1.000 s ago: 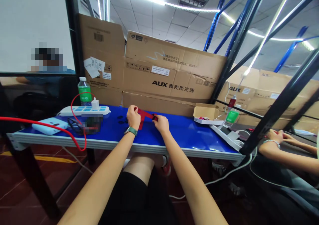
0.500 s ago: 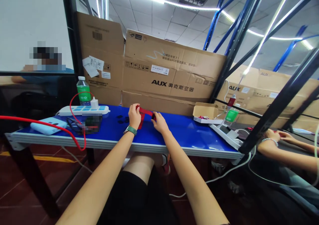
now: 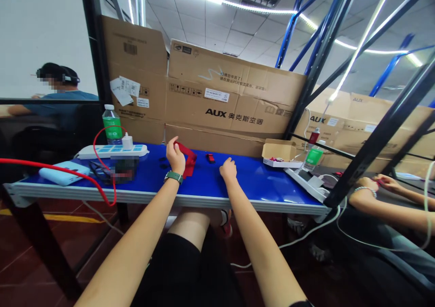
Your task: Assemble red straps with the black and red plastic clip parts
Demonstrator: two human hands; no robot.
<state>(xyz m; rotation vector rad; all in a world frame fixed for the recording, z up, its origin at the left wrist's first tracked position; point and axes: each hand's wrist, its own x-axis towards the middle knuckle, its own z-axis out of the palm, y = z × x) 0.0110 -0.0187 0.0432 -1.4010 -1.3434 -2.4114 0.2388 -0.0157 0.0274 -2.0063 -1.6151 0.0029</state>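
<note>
My left hand (image 3: 176,156), with a green watch on the wrist, is closed on a flat red strap (image 3: 189,161). The strap bends out to the right of the fingers and hangs down to the blue tabletop (image 3: 258,180). A small red piece with black parts, perhaps a buckle (image 3: 210,158), lies on the table between my hands. Just right of that piece is my right hand (image 3: 229,168), its fingers curled in and nothing visible in them. Small black pieces (image 3: 163,162) lie left of my left hand, partly hidden by it.
On the left are a white power strip (image 3: 98,151), a bottle (image 3: 112,125), a light blue device (image 3: 64,172) and a red cable (image 3: 64,166). A small open carton (image 3: 280,153) stands at right. Co-worker's hands (image 3: 374,185) show at far right; another person sits at far left.
My right hand has let go of the red and black piece, which now lies on the table, and moved right and down. My left hand has shifted slightly left with the strap.
</note>
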